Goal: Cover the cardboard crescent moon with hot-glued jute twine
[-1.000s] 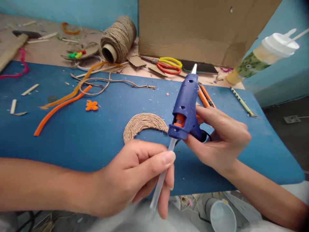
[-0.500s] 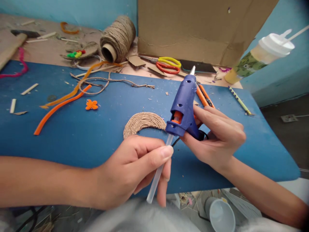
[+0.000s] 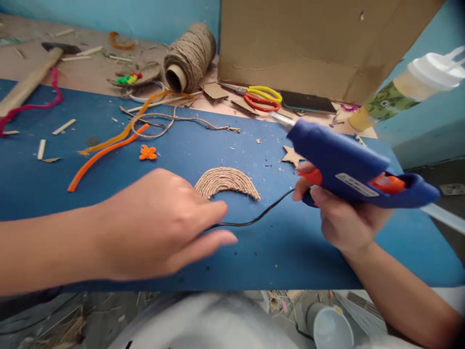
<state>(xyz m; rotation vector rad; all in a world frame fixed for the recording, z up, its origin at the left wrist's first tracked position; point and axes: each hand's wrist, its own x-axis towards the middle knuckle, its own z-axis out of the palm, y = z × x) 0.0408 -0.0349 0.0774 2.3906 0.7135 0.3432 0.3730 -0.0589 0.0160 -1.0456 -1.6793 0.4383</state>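
In my right hand (image 3: 345,218) is a blue glue gun (image 3: 337,160), gripped by its handle with a finger at the orange trigger. Its nozzle points to the left, and a clear glue stick (image 3: 445,216) sticks out of its back end. My left hand (image 3: 170,223) is over the blue table, thumb and forefinger apart, its other fingers hidden beneath it. Just beyond it lies an arch of coiled twine (image 3: 228,180), its left end close to my knuckles. The gun's black cord (image 3: 250,223) runs under my left hand. A cardboard star (image 3: 291,155) lies beyond the gun.
At the back are a twine spool (image 3: 192,53), scissors (image 3: 262,98), a dark phone (image 3: 308,102) and a lidded cup (image 3: 403,89). Orange strips (image 3: 109,152), an orange flower (image 3: 147,152) and a hammer (image 3: 34,80) lie left. Below the table edge stands a bucket (image 3: 332,327).
My left hand has let go of the glue stick and moved left. My right hand has turned the glue gun from nozzle-away to nozzle-left and shifted right. The star has come into view.
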